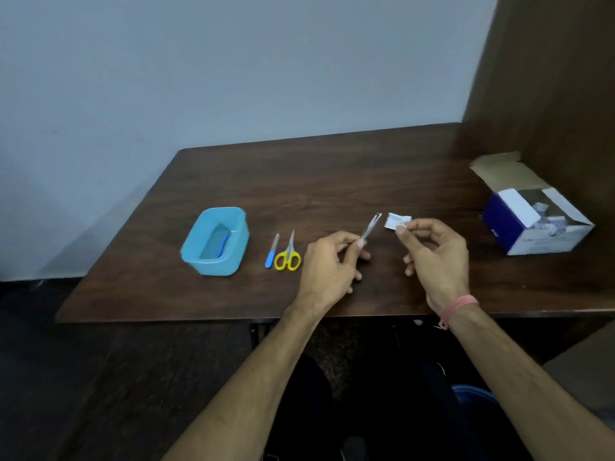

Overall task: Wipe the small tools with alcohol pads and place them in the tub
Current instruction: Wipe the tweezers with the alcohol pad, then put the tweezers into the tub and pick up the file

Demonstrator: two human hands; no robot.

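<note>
Left hand [327,261] pinches a slim pair of silver metal tweezers [371,226] near the rear end, fingers clamped on it, tips aimed up and away toward the wall. Right hand [432,251] pinches a small white alcohol pad [397,221] between thumb and forefinger, other fingers loosely curled; pad sits just beside the tweezer tips, not touching yet. Both held above the dark brown wooden bench [332,174]. Light blue plastic tub [199,257] is off to the left with one blue-handled tool [223,244] already inside. Between tub and left hand, on the bench: a small blue-handled nail file [272,251] and yellow-handled small scissors [289,256], touching or nearly so, can't tell which. Open blue-and-white cardboard box [519,224] at far right, looks like crumpled wrappers inside, blurry. My read: the step is wiping the tweezers, about a third through the task. To do it well: fold the pad around both prongs, draw from grip toward tips in one stroke, then rotate the tool and repeat for the inner faces. Keep the left grip far back so bare fingers don't re-touch wiped metal. Risk: tips snag and tear the thin pad, so go light on pressure. Then drop it in the tub clear of the rim.
</note>
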